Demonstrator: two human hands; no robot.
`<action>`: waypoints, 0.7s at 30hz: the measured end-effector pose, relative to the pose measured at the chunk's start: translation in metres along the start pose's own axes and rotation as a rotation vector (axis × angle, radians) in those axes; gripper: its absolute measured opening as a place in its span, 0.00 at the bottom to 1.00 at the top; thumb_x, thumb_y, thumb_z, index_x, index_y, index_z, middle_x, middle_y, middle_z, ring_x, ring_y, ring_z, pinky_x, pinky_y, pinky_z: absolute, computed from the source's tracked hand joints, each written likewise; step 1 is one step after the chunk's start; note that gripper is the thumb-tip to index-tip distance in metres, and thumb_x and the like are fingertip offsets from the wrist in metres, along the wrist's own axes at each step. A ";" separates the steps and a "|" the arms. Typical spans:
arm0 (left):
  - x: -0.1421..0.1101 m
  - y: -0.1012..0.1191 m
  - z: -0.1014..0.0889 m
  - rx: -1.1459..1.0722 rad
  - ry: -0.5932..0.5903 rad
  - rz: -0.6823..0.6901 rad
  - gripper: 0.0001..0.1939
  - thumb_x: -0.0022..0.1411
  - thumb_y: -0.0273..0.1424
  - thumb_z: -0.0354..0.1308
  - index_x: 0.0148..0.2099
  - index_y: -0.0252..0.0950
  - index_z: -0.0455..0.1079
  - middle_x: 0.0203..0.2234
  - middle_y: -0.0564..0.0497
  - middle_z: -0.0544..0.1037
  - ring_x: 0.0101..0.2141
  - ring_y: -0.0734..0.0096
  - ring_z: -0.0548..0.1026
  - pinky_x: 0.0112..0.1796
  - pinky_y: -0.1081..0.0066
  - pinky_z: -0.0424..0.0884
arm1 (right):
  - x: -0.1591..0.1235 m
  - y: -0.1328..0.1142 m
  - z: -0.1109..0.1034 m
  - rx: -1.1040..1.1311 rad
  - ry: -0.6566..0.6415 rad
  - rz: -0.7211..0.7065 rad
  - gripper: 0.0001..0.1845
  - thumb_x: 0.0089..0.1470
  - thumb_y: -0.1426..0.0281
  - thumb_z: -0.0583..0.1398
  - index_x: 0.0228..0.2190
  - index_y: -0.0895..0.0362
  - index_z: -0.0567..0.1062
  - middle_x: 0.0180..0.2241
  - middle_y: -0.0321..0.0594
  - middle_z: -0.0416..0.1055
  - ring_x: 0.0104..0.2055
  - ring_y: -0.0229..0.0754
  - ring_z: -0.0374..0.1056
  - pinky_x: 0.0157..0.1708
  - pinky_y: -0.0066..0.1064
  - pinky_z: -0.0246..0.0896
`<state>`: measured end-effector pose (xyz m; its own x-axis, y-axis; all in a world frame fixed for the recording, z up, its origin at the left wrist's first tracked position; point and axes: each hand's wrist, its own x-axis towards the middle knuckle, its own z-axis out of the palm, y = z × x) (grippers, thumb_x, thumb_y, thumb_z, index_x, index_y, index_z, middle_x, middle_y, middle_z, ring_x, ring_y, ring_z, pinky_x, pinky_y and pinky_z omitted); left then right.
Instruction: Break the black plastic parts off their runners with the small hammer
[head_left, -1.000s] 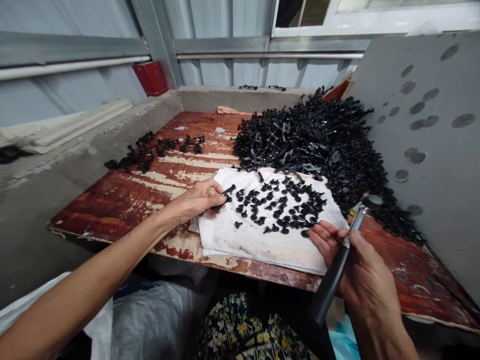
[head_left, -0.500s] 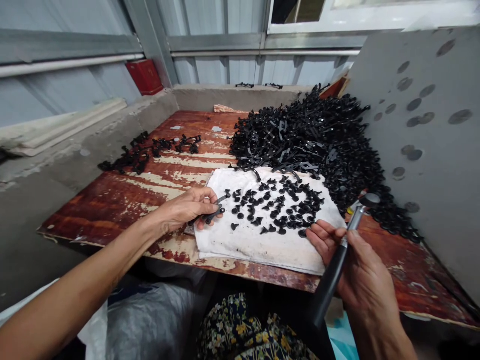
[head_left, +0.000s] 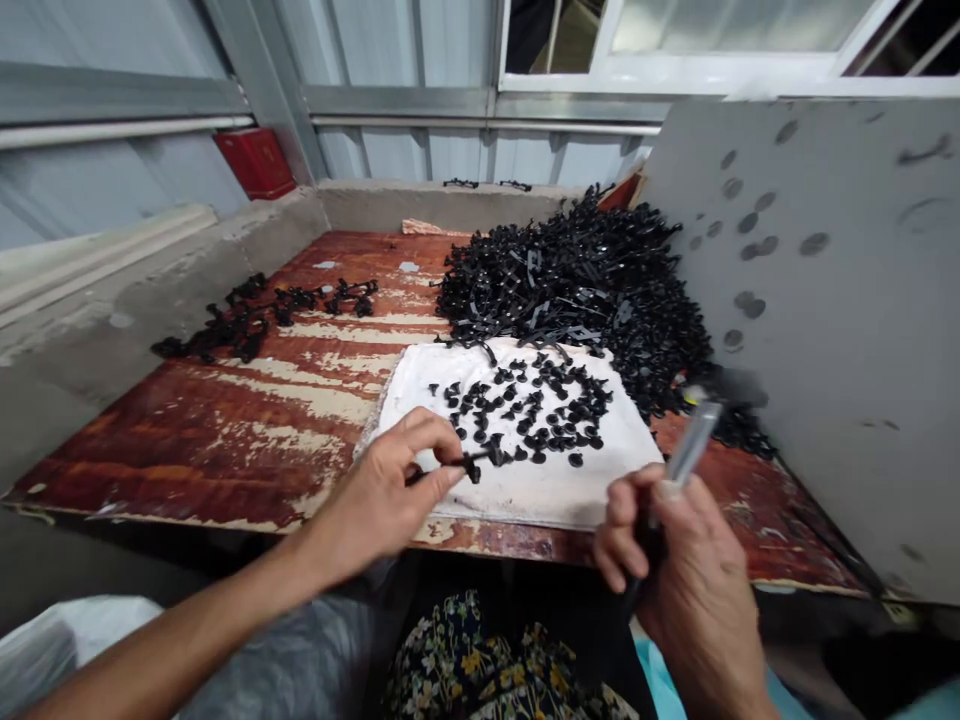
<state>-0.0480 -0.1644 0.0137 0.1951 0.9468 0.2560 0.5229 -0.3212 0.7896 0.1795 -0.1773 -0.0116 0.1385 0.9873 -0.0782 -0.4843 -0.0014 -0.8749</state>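
- Evidently your left hand, at about eight o'clock on the white cloth, has its thumb and index finger nearly closed, pinching a slim black part.
- You hold that part out over the cloth, one end projecting toward three o'clock; a fingertip grip like this probably leaves the end exposed. Whether your curled fingers hide more parts, you cannot tell from this view.
- Your right hand, at four o'clock, has its fingers wrapped around the dark handle of a hand tool. Its metal shaft slants up toward one o'clock, held well off the board, likely to keep it clear of the pieces; its far end is blurred.
- Small black pieces lie scattered across the cloth, which presumably makes them easier to see.
- You have a large black heap at one o'clock beyond the cloth and a smaller cluster at ten, apart from each other, perhaps to prevent mixing.
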 end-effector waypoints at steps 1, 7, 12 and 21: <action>-0.007 0.003 0.009 0.126 0.063 0.162 0.06 0.61 0.23 0.52 0.35 0.37 0.69 0.32 0.50 0.73 0.36 0.70 0.74 0.38 0.69 0.73 | -0.007 0.003 0.002 -0.018 -0.070 0.054 0.14 0.49 0.59 0.67 0.30 0.54 0.71 0.20 0.27 0.67 0.11 0.27 0.52 0.09 0.19 0.55; -0.044 0.003 0.052 0.546 0.166 0.881 0.10 0.63 0.25 0.50 0.43 0.33 0.72 0.36 0.42 0.75 0.44 0.60 0.72 0.39 0.66 0.74 | -0.034 0.030 0.010 0.040 -0.297 0.272 0.19 0.50 0.54 0.66 0.31 0.54 0.68 0.17 0.24 0.63 0.11 0.23 0.43 0.08 0.15 0.45; -0.058 0.009 0.061 0.337 0.237 0.582 0.15 0.60 0.19 0.52 0.49 0.34 0.66 0.43 0.41 0.71 0.48 0.62 0.70 0.49 0.64 0.71 | -0.036 0.036 0.006 -0.065 -0.188 0.161 0.19 0.50 0.57 0.67 0.31 0.54 0.66 0.14 0.20 0.57 0.11 0.25 0.44 0.10 0.17 0.45; -0.036 0.024 0.028 -0.489 -0.110 -0.487 0.17 0.59 0.44 0.61 0.41 0.37 0.64 0.31 0.53 0.73 0.32 0.73 0.73 0.32 0.74 0.69 | -0.043 0.051 -0.011 -0.383 -0.096 -0.083 0.15 0.54 0.56 0.63 0.29 0.54 0.69 0.18 0.26 0.59 0.16 0.30 0.50 0.14 0.24 0.48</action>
<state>-0.0188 -0.2067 0.0078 0.1291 0.9649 -0.2286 0.1440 0.2098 0.9671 0.1582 -0.2220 -0.0577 0.0736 0.9968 0.0298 -0.1157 0.0382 -0.9925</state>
